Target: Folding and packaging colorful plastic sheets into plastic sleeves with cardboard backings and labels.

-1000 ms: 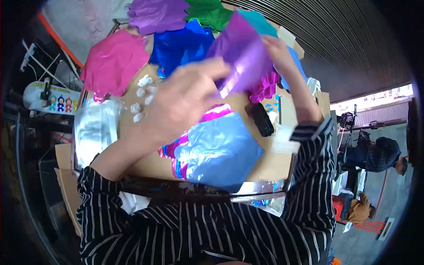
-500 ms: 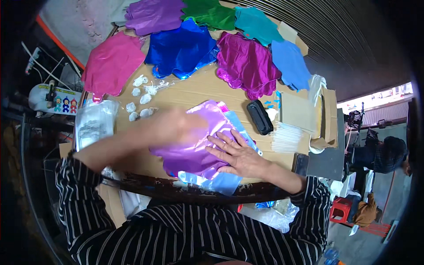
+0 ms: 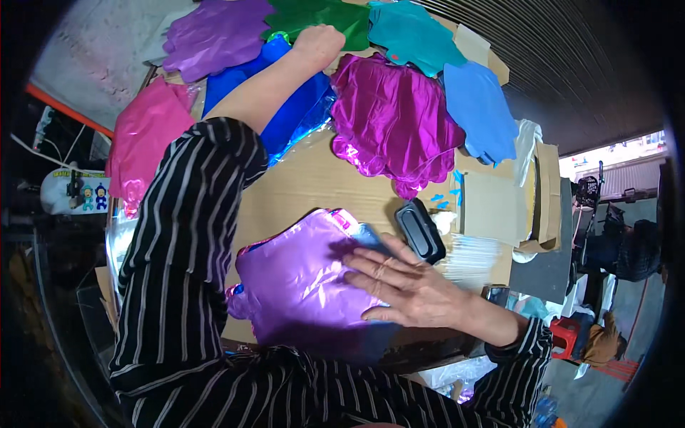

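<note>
My left hand (image 3: 320,47) is stretched to the far side, resting over a stack of flat green foil balloons (image 3: 285,18). Its fingers are curled closed, and what they pinch, if anything, is hidden. My right hand (image 3: 421,289) hovers or rests with fingers spread at the right edge of a near pile; I cannot tell if it touches. On top of that pile lies a shiny light-purple foil balloon (image 3: 300,274), with pink and blue edges showing beneath. My left forearm crosses above a dark-blue foil stack (image 3: 303,107).
Flat foil stacks in purple (image 3: 214,36), pink (image 3: 146,132), teal (image 3: 414,39), magenta (image 3: 396,114) and light blue (image 3: 479,110) ring the cardboard-covered table. A black case (image 3: 419,230), white sticks (image 3: 471,260) and an opened carton (image 3: 546,196) stand at the right.
My left hand has swept from above the near pile out to the green stack. My right hand stays by the pile, its fingers less over the sheet. The view has shifted.
</note>
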`<state>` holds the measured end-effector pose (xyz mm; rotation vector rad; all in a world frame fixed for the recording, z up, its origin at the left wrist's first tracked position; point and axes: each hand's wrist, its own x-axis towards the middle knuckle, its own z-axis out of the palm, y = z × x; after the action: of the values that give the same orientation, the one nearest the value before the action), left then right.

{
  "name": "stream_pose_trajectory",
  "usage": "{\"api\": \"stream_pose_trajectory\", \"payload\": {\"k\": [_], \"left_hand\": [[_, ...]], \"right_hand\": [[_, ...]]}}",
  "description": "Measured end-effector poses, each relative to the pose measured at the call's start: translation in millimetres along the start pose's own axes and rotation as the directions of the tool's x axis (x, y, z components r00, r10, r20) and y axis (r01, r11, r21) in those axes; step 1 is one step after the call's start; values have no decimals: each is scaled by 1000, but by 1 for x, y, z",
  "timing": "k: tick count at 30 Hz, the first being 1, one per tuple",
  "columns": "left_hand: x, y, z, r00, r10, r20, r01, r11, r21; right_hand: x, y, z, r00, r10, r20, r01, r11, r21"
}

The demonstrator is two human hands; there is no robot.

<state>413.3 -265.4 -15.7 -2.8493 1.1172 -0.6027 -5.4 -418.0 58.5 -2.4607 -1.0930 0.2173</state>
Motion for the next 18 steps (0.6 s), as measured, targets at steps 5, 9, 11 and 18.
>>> {"api": "stream_pose_trajectory", "payload": {"k": [5,9,11,18], "left_hand": [[4,-5,10,995,60,-81,-58,998,28],[18,-27,26,988,-91,-126,80,992,-94],[22,-50,34,957,-250,-148,223,959,-177],[31,-46,16,912,-411,-20,367,835,-410]], "right_hand": [[22,34,-32,995,9,-101,-12,1000,-24],[52,67,-55,986,-34,-161,10,989,-147],[69,90,-62,978,-69,-196,25,976,-218],[130,167,-81,953,115,-279,-170,968,-183]]}}
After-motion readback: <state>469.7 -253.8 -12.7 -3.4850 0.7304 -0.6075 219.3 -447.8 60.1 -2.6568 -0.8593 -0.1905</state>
